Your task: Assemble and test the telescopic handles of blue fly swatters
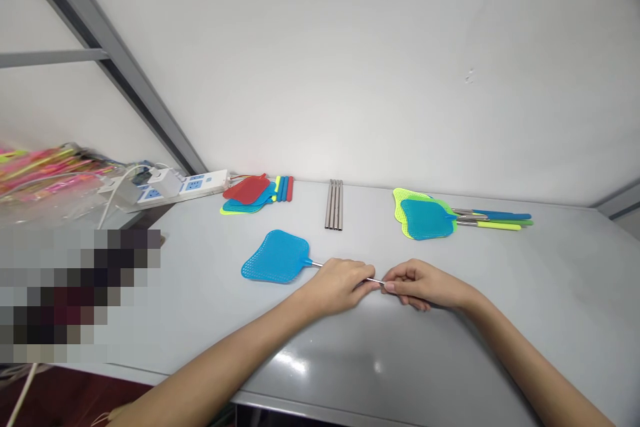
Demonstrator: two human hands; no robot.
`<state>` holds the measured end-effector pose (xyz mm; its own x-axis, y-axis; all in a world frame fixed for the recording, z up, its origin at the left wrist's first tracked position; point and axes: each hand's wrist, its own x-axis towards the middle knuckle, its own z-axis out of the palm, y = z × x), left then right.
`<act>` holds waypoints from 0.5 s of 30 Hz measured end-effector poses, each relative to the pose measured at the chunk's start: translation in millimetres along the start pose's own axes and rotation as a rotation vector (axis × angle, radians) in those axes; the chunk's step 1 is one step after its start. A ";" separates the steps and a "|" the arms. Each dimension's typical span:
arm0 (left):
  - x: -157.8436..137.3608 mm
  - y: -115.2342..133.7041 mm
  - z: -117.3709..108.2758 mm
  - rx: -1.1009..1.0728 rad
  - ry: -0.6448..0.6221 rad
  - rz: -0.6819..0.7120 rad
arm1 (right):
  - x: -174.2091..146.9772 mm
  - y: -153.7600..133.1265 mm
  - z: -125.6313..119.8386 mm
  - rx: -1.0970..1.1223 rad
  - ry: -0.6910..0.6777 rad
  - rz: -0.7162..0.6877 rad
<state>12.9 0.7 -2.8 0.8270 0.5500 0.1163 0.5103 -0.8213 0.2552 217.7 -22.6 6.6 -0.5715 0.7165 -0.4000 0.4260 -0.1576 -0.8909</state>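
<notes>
A blue fly swatter with a perforated head and a thin metal rod is in front of me, its head to the left. My left hand is closed round the rod, palm down. At the rod's right end my right hand pinches the metal between thumb and fingers. Farther back lie several metal tubes side by side. Loose swatter heads in red, blue and yellow-green are stacked at the back left, beside short coloured handle grips.
Several fly swatters with handles lie piled at the back right of the grey table. A white power strip with plugs and cables stands at the left, near bagged colourful items. A white wall rises behind. The lower left is pixelated.
</notes>
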 end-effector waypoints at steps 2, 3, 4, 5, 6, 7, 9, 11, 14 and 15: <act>-0.1 0.9 -1.4 -0.006 -0.007 0.001 | -0.4 -0.5 -0.1 -0.002 -0.002 -0.006; 0.0 1.2 -2.1 -0.008 -0.011 -0.001 | -0.4 -0.4 -0.2 -0.003 -0.001 -0.006; 0.0 1.6 -2.8 -0.010 -0.016 -0.004 | -0.3 -0.1 -0.3 -0.004 -0.002 -0.005; 0.1 1.8 -3.5 -0.012 -0.021 -0.008 | -0.1 0.2 -0.4 -0.003 -0.001 -0.005; 0.2 2.0 -4.1 -0.012 -0.026 -0.010 | 0.2 0.7 -0.6 -0.002 -0.001 -0.004; 0.3 2.1 -4.5 -0.012 -0.028 -0.012 | 0.4 1.1 -0.7 -0.001 -0.001 -0.002; 0.4 2.1 -5.1 -0.012 -0.029 -0.012 | 0.8 1.7 -0.8 0.002 -0.001 0.001; 0.3 1.9 -5.2 -0.015 -0.028 -0.012 | 1.0 1.9 -0.7 0.001 -0.001 0.000; 0.0 1.6 -4.8 -0.014 -0.026 -0.009 | 0.9 2.2 -0.4 0.004 -0.001 0.000; -0.1 1.5 -4.6 -0.013 -0.026 -0.007 | 0.9 2.4 -0.3 0.003 0.002 0.000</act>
<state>12.5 0.1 2.0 0.8292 0.5517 0.0891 0.5134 -0.8150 0.2688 218.4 -22.1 4.2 -0.5704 0.7175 -0.3997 0.4236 -0.1600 -0.8916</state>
